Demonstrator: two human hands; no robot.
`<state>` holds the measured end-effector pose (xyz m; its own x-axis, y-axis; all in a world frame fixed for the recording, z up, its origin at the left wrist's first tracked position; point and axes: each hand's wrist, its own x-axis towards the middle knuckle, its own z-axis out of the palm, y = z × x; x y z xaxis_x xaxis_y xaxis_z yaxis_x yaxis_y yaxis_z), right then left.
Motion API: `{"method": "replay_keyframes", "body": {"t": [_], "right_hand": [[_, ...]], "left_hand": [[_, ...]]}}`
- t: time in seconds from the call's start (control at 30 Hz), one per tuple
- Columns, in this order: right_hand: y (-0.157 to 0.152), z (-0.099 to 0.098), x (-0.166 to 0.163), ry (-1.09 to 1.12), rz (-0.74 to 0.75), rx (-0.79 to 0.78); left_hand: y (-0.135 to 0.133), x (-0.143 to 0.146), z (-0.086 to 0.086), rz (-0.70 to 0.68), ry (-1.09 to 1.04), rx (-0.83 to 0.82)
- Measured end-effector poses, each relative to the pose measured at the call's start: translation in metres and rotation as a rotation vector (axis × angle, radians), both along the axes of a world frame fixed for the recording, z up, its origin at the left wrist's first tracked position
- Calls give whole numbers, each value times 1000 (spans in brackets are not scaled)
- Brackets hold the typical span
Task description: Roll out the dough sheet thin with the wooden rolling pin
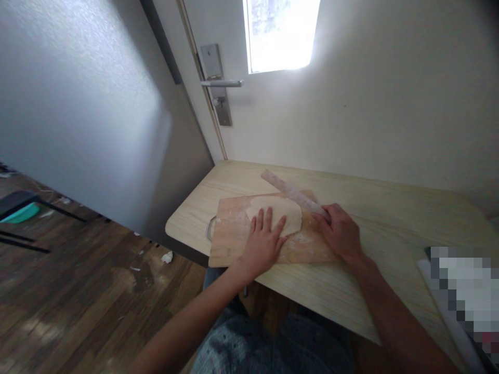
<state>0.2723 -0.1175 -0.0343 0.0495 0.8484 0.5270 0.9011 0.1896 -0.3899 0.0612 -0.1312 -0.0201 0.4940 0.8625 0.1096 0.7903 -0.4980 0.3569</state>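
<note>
Cream dough (pixel 281 206), seemingly, under left hand (pixel 263 242); right hand (pixel 341 232) grips rolling pin (pixel 292 192)

Head view, forward (and downward)

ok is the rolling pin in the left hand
No, the right hand holds the rolling pin, while the left hand lies spread on the flattened dough.

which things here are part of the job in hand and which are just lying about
In use:
- flat dough, under the left hand
- rolling pin, in the right hand
- floured board, beneath the dough

Just lying about:
- crumpled white scrap on the floor
- turquoise basin, far left
</note>
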Motion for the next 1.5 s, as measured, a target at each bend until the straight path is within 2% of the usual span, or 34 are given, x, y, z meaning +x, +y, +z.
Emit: {"method": "replay_keyframes", "body": {"t": [0.07,0.2,0.3,0.43,0.53,0.63,0.73,0.8,0.9,0.97,1.13,1.23,1.37,1.5], "right_hand": [[1,0,0,3,-1,-3],[2,-1,-1,26,-11,-18],[3,-1,-2,34,-9,-34],[2,-1,-2,35,-9,-50],[3,-1,-3,61,-15,-45],[4,-2,-3,94,-27,-39],[5,-1,-3,97,-25,-49],[5,-1,-3,88,-22,-54],[5,0,-4,65,-29,-56],[5,1,-5,46,-35,-56],[5,0,-6,16,-38,-48],[4,0,-5,2,-36,-47],[4,0,-3,-27,-8,-29],[3,1,-3,-103,68,16]], "left_hand": [[2,-3,5,-24,-18,-61],[32,-26,22,-235,-97,-242],[70,-32,32,-208,-180,-206],[116,-13,39,-164,-84,-171],[138,2,44,-64,55,-295],[148,6,52,-63,160,-452],[148,-2,57,-60,145,-508],[146,-11,60,-43,86,-607],[140,-24,61,-36,-44,-805],[135,-31,60,3,-168,-846],[113,-34,44,321,-616,-801],[94,-35,31,419,-826,-774],[78,-43,26,397,-801,-702],[80,-63,38,417,-755,-529]]}}
